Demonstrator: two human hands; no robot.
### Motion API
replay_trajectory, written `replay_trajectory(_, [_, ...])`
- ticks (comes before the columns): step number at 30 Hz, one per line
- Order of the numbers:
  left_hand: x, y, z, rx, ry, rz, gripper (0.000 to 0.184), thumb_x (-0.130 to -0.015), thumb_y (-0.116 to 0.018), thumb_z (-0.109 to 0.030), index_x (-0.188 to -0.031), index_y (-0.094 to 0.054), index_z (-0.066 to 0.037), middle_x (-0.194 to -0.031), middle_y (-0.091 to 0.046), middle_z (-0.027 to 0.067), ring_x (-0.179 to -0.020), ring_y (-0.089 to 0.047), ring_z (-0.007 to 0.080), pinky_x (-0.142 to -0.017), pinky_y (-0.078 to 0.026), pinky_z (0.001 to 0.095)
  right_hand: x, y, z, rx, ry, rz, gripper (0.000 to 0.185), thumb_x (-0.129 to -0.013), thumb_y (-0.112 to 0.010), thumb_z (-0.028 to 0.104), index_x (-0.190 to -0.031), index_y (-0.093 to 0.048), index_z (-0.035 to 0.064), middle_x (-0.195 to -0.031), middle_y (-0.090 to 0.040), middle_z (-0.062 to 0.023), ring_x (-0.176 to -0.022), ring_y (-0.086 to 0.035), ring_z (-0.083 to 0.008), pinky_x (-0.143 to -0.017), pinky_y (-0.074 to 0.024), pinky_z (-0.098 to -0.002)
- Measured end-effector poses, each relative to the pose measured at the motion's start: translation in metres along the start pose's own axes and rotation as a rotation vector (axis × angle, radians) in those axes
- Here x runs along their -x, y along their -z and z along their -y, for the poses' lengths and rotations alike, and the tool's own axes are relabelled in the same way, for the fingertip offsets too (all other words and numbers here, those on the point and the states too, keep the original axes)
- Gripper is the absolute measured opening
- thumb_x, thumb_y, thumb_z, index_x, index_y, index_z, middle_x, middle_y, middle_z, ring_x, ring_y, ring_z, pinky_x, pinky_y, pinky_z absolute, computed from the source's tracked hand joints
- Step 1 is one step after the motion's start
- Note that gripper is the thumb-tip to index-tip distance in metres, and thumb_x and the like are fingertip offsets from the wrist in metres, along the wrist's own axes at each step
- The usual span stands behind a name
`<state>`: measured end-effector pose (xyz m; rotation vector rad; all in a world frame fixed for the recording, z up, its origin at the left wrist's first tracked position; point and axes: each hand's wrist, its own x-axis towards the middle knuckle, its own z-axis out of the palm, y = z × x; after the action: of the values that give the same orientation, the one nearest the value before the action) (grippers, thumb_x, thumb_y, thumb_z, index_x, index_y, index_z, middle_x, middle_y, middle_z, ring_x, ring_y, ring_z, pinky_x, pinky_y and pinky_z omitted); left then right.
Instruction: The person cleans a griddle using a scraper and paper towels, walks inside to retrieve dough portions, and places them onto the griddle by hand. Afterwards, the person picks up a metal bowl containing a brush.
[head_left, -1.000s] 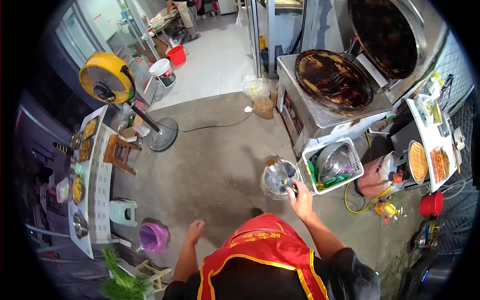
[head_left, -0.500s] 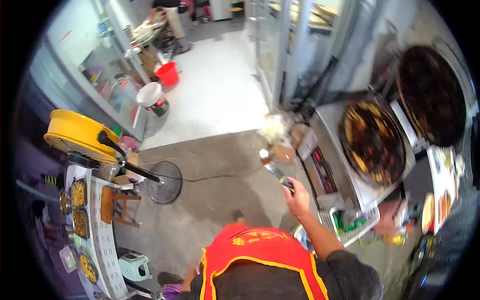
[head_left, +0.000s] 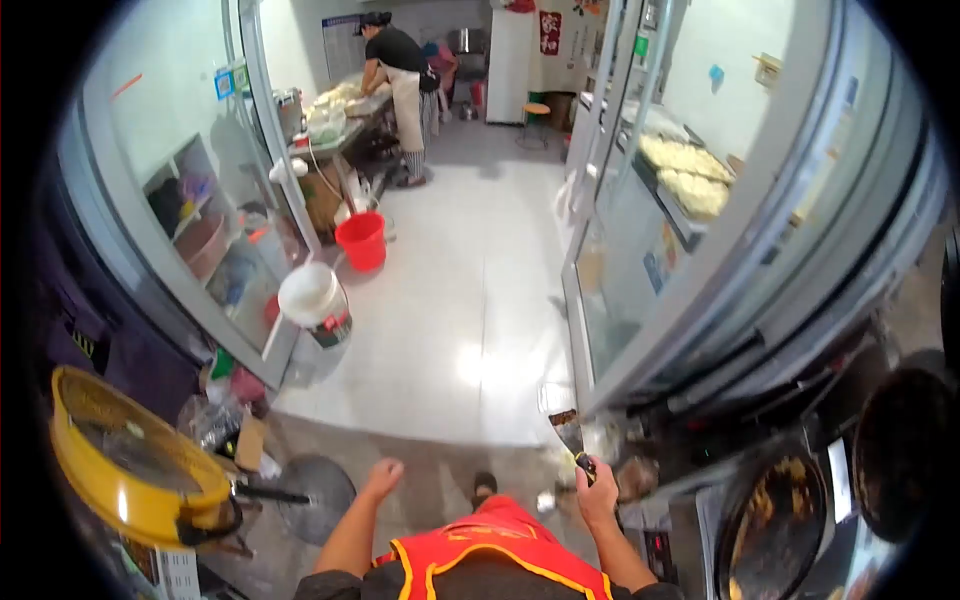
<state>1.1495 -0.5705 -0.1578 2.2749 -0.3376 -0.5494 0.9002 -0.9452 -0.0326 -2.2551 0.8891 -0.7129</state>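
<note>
My right hand (head_left: 597, 490) grips the black-and-yellow handle of a scraper (head_left: 567, 432), its wide metal blade pointing forward, away from me. Dark brown residue shows on the blade. My left hand (head_left: 382, 476) hangs out in front on the left, fingers curled in, with nothing visible in it. Between my arms lies the red apron (head_left: 490, 535) with yellow trim that I wear.
An open glass doorway stands ahead, with a white bucket (head_left: 312, 294) and a red bucket (head_left: 362, 240) on its left. A yellow fan (head_left: 130, 460) is at lower left. A round pan (head_left: 775, 530) sits at right. Farther in, a person (head_left: 398, 80) bends over a table.
I have moved forward toward the doorway, and the view has tilted up. The pan has shifted down and right in view. My left hand has come into clear sight; the right keeps the scraper.
</note>
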Motion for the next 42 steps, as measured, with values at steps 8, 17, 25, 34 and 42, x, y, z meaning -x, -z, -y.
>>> replay_trajectory(8, [-0.046,0.053,0.131,0.362,1.196,-0.186,0.019,-0.086,-0.052,-0.02,-0.088,-0.06,-0.003,-0.065,-0.053,0.0144,-0.058,-0.054,0.0274,-0.05,-0.046,0.0439,-0.306,-0.128,0.116,-0.055,0.103,0.048,0.034,-0.077,-0.071,0.021,-0.105,-0.06,0.0053,-0.095,-0.061,-0.0149,-0.086,-0.059,-0.0322,-0.075,-0.0467,-0.0393])
replay_trajectory(17, [-0.38,0.127,0.106,-0.681,0.121,0.426,0.018,-0.076,-0.056,-0.02,-0.078,-0.07,-0.009,-0.086,-0.066,0.0194,-0.079,-0.065,0.0298,-0.064,-0.05,0.0431,-0.574,-0.263,0.159,-0.057,-0.017,0.086,0.027,-0.077,-0.068,0.021,-0.096,-0.059,0.0032,-0.09,-0.059,-0.015,-0.084,-0.058,-0.034,-0.073,-0.0454,-0.0405])
replay_trajectory(25, [-0.897,0.166,-0.281,0.378,0.158,-0.036,0.034,-0.085,-0.053,-0.03,-0.099,-0.063,0.0,-0.087,-0.066,0.0127,-0.079,-0.061,0.0218,-0.073,-0.047,0.0337,-0.8,-0.311,0.205,-0.083,0.028,-0.08,0.027,-0.077,-0.069,0.016,-0.097,-0.058,0.0019,-0.089,-0.058,-0.0147,-0.083,-0.057,-0.033,-0.072,-0.0457,-0.039])
replay_trajectory(34, [-1.145,0.155,-0.448,0.272,0.27,0.363,0.027,-0.089,-0.055,-0.03,-0.099,-0.058,-0.005,-0.079,-0.059,0.0018,-0.07,-0.055,0.0108,-0.063,-0.046,0.0271,-1.134,-0.421,0.202,-0.167,0.123,-0.156,0.028,-0.076,-0.069,0.012,-0.098,-0.057,0.0016,-0.089,-0.058,-0.0156,-0.081,-0.057,-0.0329,-0.071,-0.0461,-0.0381])
replay_trajectory(42, [-1.328,0.191,-0.432,0.579,0.678,0.172,0.017,-0.086,-0.056,-0.022,-0.089,-0.057,-0.006,-0.074,-0.058,0.0059,-0.064,-0.056,0.0154,-0.052,-0.045,0.028,-1.386,-0.488,0.204,-0.22,0.194,-0.194,0.028,-0.074,-0.071,0.011,-0.097,-0.058,0.0017,-0.089,-0.058,-0.0134,-0.079,-0.058,-0.0319,-0.069,-0.0475,-0.0383])
